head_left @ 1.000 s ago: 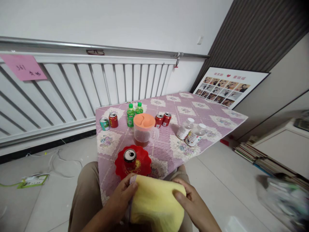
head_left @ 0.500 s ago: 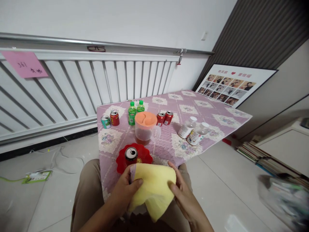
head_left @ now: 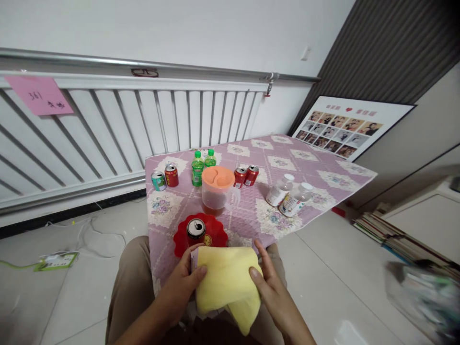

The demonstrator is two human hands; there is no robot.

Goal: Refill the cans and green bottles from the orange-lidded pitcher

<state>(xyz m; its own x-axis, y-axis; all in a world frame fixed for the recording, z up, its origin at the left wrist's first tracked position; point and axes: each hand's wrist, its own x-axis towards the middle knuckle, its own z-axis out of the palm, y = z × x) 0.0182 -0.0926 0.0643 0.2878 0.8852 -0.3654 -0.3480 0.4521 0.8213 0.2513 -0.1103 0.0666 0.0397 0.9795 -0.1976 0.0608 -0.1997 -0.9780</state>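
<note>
Head view: yellow cloth [head_left: 228, 280] is clamped in left hand [head_left: 182, 285] and right hand [head_left: 273, 290], apparently for straightening; even tension is likely needed next.

Soft, even light; floor [head_left: 323, 268] shows glare; lower right blurred, upper-right corner dark.

From my remote stn I see plain matte trousers [head_left: 131, 273], approx. khaki, on both legs. L hand [head_left: 183, 282] & R hand [head_left: 271, 287] are bare, visible forearms [head_left: 143, 318] likewise, AFAICT.
</note>
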